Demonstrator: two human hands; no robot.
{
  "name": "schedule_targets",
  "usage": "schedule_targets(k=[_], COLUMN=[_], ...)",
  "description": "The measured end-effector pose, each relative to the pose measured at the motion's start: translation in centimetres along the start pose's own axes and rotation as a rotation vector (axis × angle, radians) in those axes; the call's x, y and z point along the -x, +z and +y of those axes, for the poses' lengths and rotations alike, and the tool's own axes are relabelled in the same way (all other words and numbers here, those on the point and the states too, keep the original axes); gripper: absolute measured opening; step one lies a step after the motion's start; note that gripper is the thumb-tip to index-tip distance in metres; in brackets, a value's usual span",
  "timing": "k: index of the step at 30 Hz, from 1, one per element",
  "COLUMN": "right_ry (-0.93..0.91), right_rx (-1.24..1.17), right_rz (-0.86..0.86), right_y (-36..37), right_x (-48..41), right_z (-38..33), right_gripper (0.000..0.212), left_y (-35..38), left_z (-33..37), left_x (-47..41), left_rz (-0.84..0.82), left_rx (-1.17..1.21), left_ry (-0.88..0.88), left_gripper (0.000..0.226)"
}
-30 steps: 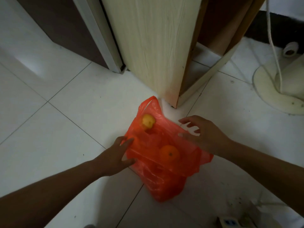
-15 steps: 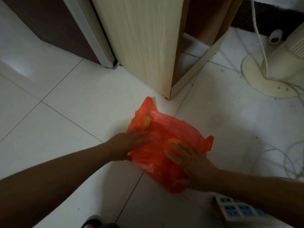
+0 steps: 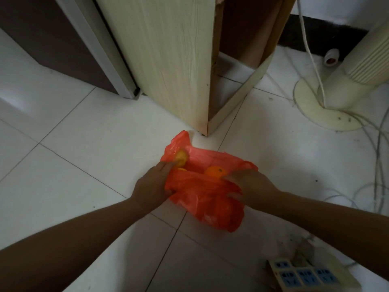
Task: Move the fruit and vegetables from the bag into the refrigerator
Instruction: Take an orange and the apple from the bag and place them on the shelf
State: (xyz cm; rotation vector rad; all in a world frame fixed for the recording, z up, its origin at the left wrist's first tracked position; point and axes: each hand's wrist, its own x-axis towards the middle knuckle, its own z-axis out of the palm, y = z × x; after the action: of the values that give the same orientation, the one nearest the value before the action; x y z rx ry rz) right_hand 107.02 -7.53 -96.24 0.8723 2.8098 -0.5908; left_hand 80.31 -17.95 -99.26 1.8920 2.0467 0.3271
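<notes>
An orange-red plastic bag [image 3: 207, 199] lies on the white tiled floor in front of me. My left hand [image 3: 152, 185] grips its left edge, fingers closed on the plastic. My right hand [image 3: 251, 185] grips its right edge the same way. Between the hands the bag's mouth is parted. An orange [image 3: 215, 172] shows in the opening near my right fingertips. A yellow fruit [image 3: 181, 157] sits at the bag's far left corner, touching my left fingertips, partly veiled by plastic. Whatever else the bag holds is hidden.
A light wooden cabinet [image 3: 172, 60] stands just beyond the bag, with a dark appliance with a grey door edge [image 3: 101, 51] to its left. A cream fan base [image 3: 328, 106] and loose cables [image 3: 379, 148] lie at the right. A power strip [image 3: 305, 275] sits at the bottom right.
Both hands went from lying flat on the bag to gripping its edges. The bag's mouth has opened and the orange is uncovered. The view has shifted slightly.
</notes>
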Motion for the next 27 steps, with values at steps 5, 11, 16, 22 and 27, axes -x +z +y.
schedule_targets(k=[5,11,16,22,27], right_ry=[-0.222,0.005,0.159,0.186,0.029], right_rx=[0.016,-0.24,-0.381,-0.337,-0.173], right_rz=[0.055,0.0,0.138,0.101,0.086], right_y=[2.4,5.3,5.2,5.1,7.1], right_x=[3.9,6.7,5.6,4.7,6.7], right_z=[-0.7,-1.8,-2.1,-2.1,-3.2], right_gripper=[0.033,0.065,0.066,0.073,0.067], left_y=[-0.4,-0.3,-0.4,-1.0,0.6], left_z=[-3.6,-2.0,-0.5,-2.1,-3.6], left_x=[3.1,5.0,3.0,0.1,2.6], left_rz=[-0.14,-0.238,0.026,-0.014,-0.24], left_rx=[-0.067,0.264,0.137,-0.14,0.062], left_ry=[0.335,-0.072,-0.11,0.187,0.118], left_gripper=[0.065,0.09,0.053,0.076,0.082])
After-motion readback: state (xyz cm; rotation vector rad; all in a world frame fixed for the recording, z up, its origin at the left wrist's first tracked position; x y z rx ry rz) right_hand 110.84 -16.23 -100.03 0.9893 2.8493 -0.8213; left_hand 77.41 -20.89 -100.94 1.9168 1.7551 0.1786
